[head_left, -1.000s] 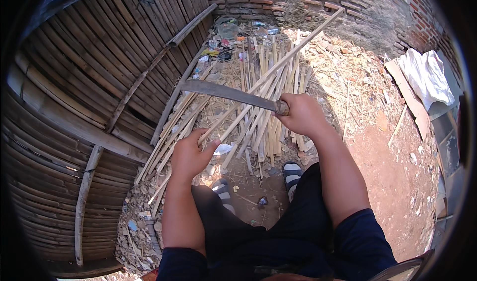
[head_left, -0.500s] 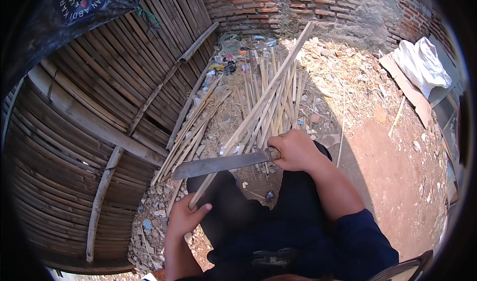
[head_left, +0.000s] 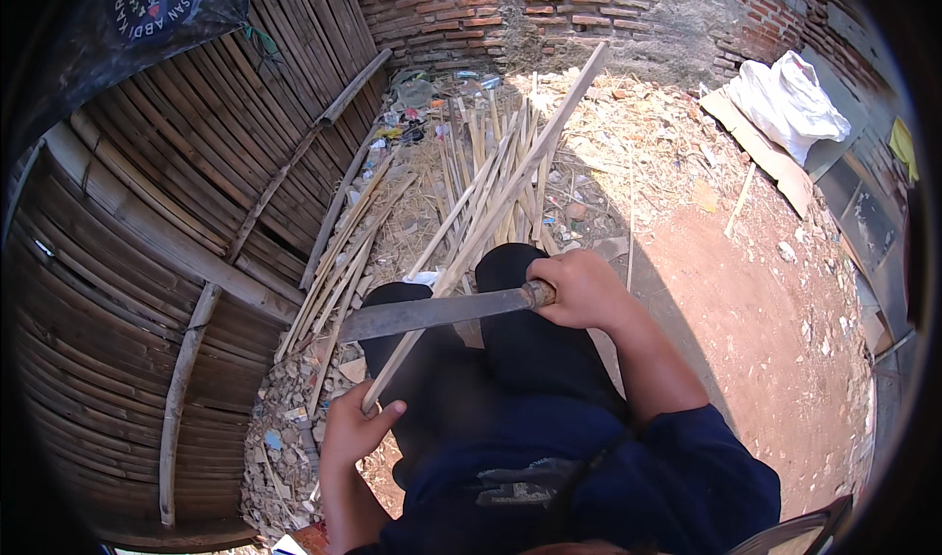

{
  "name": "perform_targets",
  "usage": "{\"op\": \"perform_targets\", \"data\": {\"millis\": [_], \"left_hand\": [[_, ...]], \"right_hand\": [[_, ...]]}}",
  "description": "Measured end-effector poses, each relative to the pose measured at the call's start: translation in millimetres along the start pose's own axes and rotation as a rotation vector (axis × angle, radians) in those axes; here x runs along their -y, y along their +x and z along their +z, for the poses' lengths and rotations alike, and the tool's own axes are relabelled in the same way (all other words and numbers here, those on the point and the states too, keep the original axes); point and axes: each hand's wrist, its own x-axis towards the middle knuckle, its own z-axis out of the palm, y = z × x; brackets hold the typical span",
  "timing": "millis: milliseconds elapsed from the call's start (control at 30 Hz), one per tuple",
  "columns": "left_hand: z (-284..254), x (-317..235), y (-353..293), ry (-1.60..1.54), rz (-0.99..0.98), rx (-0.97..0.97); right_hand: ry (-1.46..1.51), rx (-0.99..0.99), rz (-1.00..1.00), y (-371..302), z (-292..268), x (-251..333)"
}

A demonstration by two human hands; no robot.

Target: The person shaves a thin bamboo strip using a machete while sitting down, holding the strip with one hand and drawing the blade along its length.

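My right hand (head_left: 587,288) is closed round the wooden handle of a machete (head_left: 432,314). Its broad grey blade points left and lies across a long bamboo strip (head_left: 530,167). The lower end of that strip is gripped in my left hand (head_left: 357,423), thumb lying along it. From there the strip slants up and away to the right, past my knees, over a pile of similar pale strips (head_left: 481,177) on the ground. Whether the blade's edge bites into the strip cannot be made out.
A slatted bamboo wall (head_left: 128,290) stands close on my left, with more strips (head_left: 339,261) lying along its foot. Ahead is a brick wall (head_left: 432,15). A white sack (head_left: 785,104) rests on cardboard (head_left: 760,153) at the far right. Rubble and litter (head_left: 280,457) cover the ground beside me.
My view has turned slightly right, so the surroundings sit further left. My right knee has moved inward. Both hands keep their hold, with the blade still across the strip.
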Motion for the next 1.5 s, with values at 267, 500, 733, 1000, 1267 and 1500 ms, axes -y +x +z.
{"op": "perform_targets", "data": {"millis": [267,500,733,1000,1267,1500], "left_hand": [[2.0,9.7,-9.0,-0.137,0.039,0.125],[13.3,-3.3,6.0,-0.207,0.081,0.247],[8.5,-7.9,6.5,-0.227,0.032,0.237],[21.8,-20.4,13.7,-0.155,0.036,0.316],[17.0,-11.6,6.7,-0.12,0.001,0.284],[23.5,-10.3,11.3,0.061,0.14,0.008]], "right_hand": [[-0.159,-0.32,0.326,-15.1,-62.9,-14.7],[-0.111,-0.054,-0.068,-13.7,-40.7,6.4],[-0.015,-0.334,0.345,-16.5,-68.8,-47.4],[0.018,-0.193,-0.048,-23.9,-17.5,-26.0],[0.018,-0.332,0.386,-32.6,-66.8,-59.1],[-0.059,-0.23,0.164,-39.5,-44.4,-34.5]]}}
